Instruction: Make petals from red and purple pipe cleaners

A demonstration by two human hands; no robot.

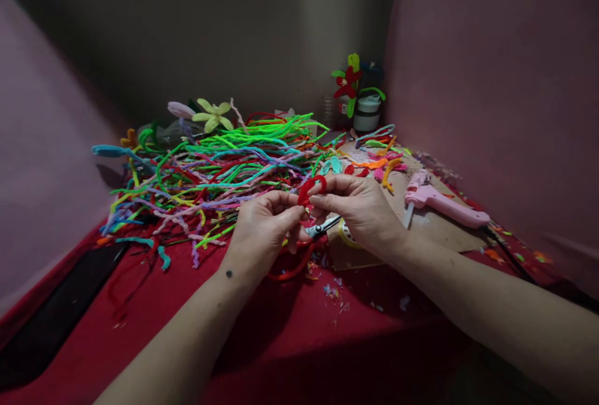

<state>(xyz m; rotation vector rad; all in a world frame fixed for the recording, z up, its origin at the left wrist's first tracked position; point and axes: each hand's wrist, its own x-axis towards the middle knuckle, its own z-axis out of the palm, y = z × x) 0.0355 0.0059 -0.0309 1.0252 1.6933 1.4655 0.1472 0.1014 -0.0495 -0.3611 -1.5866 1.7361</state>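
A looped red pipe cleaner (305,191) is pinched between my two hands, above the front part of the table. My left hand (266,225) grips its lower left end with thumb and fingers. From the right, my right hand (362,210) pinches the loop's upper side between thumb and forefinger. Beneath the hands lie scissors with red handles (294,273); their metal blades point right and are partly covered. A yellow-rimmed roll (347,234), perhaps tape, shows below my right hand, largely hidden by it.
Many coloured pipe cleaners (234,155) are heaped behind and to the left. A pink glue gun (444,203) rests on cardboard (449,233) at right. A lidded jar (367,113) stands by pipe-cleaner flowers (347,83) at the back. A long black object (60,305) lies left.
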